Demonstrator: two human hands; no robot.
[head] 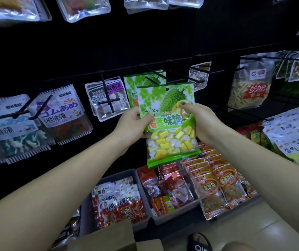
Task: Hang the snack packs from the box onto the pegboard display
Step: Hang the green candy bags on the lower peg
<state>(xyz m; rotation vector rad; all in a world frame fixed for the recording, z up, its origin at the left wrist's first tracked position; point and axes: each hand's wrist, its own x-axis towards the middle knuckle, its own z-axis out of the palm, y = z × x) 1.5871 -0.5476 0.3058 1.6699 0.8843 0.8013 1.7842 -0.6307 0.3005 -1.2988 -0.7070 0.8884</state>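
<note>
A glossy green plastic pack of durian candy (168, 124), with a clear window at its lower half showing yellow and white wrapped sweets, is held up in front of the black pegboard display (108, 48) and is not yet on a hook. The left hand (132, 124) grasps its left edge, thumb over the front; the right hand (202, 122) pinches the right edge, fingertips curled onto the printed face. The small round hang hole near the pack's top edge sits just below and near the thin black metal peg (156, 73) that already carries a matching green durian pack (137, 82) behind it. So at least one pack of this kind appears hung, this one looks to be at the threading stage, and the hole has yet to meet the peg tip.

The brown corrugated cardboard box (108, 238) lies at the near bottom edge; its contents are hidden, so how many packs remain cannot be told.

Around them hang soft, crinkly film pouches: white gummy bags with striped borders (61, 113) to the left, a clear bag of pale strips (248, 87) to the right. Grey plastic bins (143, 180) below hold red and orange sachets.
</note>
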